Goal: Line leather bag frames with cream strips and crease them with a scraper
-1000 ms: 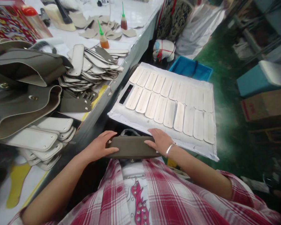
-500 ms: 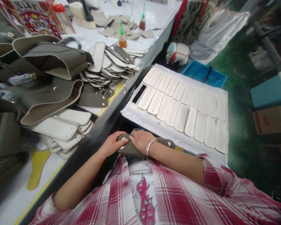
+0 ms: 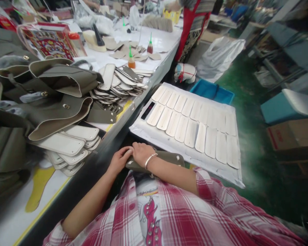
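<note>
A dark olive, leather-like flap point(image 3: 170, 158) with rounded ends and small white squares near its ends lies across my lap. My left hand point(image 3: 120, 160) is closed in a pinch at the flap's left end. Over that same end bends my right hand point(image 3: 143, 153), its fingers wrapped on the edge and meeting the left fingertips. Part of the flap's left end is hidden beneath the fingers. Left of my hands, a stack of white-backed flaps point(image 3: 73, 150) with small metal fittings rests on the table, beside olive handbags point(image 3: 59, 114).
A white-covered board point(image 3: 154, 135) with rows of pale strips point(image 3: 181, 130) stands just ahead. Another pile of flaps point(image 3: 120, 83) sits on the white table point(image 3: 164, 44), near green-tipped bottles point(image 3: 131, 62). Beyond the board is a blue tray point(image 3: 212, 90); boxes point(image 3: 294, 136) stand at right.
The view has tilted up and shifted, showing more of the far table. Both hands stay at the flap's left end; the left thumb has moved from the flap's face to the edge.
</note>
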`<action>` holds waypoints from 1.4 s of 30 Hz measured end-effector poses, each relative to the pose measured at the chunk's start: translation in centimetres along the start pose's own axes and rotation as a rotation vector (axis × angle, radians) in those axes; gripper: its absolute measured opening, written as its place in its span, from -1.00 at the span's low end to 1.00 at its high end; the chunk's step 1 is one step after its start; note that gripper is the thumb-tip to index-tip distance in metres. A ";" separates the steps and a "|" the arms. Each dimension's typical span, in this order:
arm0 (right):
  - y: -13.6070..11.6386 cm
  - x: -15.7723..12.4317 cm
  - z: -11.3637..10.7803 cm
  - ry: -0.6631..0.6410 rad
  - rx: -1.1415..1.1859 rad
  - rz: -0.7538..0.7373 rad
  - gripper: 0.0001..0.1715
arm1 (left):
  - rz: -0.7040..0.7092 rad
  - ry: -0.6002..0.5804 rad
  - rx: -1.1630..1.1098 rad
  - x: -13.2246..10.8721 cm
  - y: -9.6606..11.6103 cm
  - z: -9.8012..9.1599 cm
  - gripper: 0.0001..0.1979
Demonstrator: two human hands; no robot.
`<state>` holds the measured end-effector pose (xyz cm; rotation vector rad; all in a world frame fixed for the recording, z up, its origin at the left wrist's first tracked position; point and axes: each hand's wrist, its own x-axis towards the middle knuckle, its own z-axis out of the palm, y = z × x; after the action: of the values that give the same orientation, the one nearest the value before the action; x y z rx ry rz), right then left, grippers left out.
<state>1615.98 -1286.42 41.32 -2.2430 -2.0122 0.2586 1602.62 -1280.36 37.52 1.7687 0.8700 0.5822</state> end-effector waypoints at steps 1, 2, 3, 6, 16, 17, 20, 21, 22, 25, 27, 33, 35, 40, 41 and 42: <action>0.1 0.0 0.0 0.022 0.006 -0.014 -0.54 | -0.014 0.024 0.028 -0.2 0.1 0.1 -0.60; 0.4 0.0 -0.2 0.037 0.004 -0.018 -0.52 | -0.024 0.044 0.081 -0.3 0.3 0.1 -0.58; 1.0 -0.1 -0.4 0.042 -0.007 -0.009 -0.48 | -0.019 0.056 0.155 -0.4 0.6 0.1 -0.57; 4.5 -1.2 -1.6 0.027 -0.066 0.069 -0.36 | 0.133 0.086 0.424 -0.4 2.4 0.2 -0.56; 12.7 -7.7 -1.0 -0.183 0.079 0.345 -0.13 | 0.447 -0.129 1.103 0.4 5.4 4.8 -0.59; 12.7 -7.6 -0.9 -0.177 0.128 0.358 -0.13 | 0.449 -0.119 1.138 0.4 5.4 5.0 -0.58; 12.6 -7.0 -0.9 -0.154 0.317 0.413 -0.11 | 0.444 -0.107 1.202 0.6 5.7 5.2 -0.56; 12.7 -6.8 -1.0 -0.144 0.371 0.429 -0.12 | 0.436 -0.112 1.212 0.6 5.8 5.2 -0.54; 12.9 -6.7 -1.0 -0.132 0.414 0.440 -0.15 | 0.428 -0.121 1.214 0.5 5.9 5.1 -0.53; 14.2 -7.1 -0.7 -0.085 0.596 0.493 -0.23 | 0.428 -0.153 1.185 0.0 5.9 4.7 -0.51; 15.3 -8.1 0.4 -0.041 0.832 0.588 -0.26 | 0.483 -0.165 1.147 -0.5 5.9 4.7 -0.47; 14.9 -12.8 6.9 -0.024 1.459 0.878 -0.25 | 0.624 -0.441 1.055 -0.7 6.8 8.1 0.00; 13.9 -13.5 8.1 -0.019 1.595 0.885 -0.32 | 0.617 -0.495 1.016 -0.5 7.7 9.6 0.05; 14.8 -14.9 6.3 0.071 1.846 0.841 -0.55 | 0.596 -0.437 0.866 -0.5 10.3 10.1 0.05; 15.3 -15.4 5.6 0.085 1.878 0.817 -0.62 | 0.587 -0.419 0.831 -0.5 10.7 9.8 0.03; 15.7 -16.0 5.1 0.093 1.902 0.791 -0.68 | 0.575 -0.408 0.798 -0.5 11.0 9.6 0.01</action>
<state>1628.59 -1304.18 34.01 -1.2816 -0.0643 1.2908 1612.43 -1288.60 44.55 2.7800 0.2896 0.1971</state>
